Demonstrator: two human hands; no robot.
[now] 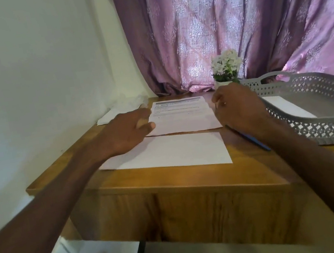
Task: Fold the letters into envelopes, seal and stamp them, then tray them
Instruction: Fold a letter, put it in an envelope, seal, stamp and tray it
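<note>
A printed letter (182, 117) lies on the wooden table (171, 183), its near part folded so a crease runs across it. A blank white sheet or envelope (173, 153) lies just in front of it. My left hand (126, 131) rests with straight fingers on the letter's left edge. My right hand (238, 107) is at the letter's right edge with fingers curled; whether it pinches the paper I cannot tell. A grey perforated tray (316, 118) stands at the right with a white envelope (287, 105) inside.
A blue pen (255, 140) lies between the papers and the tray, partly under my right forearm. A small pot of white flowers (226, 67) stands at the back before a purple curtain. More white papers (123, 109) lie at the back left by the wall.
</note>
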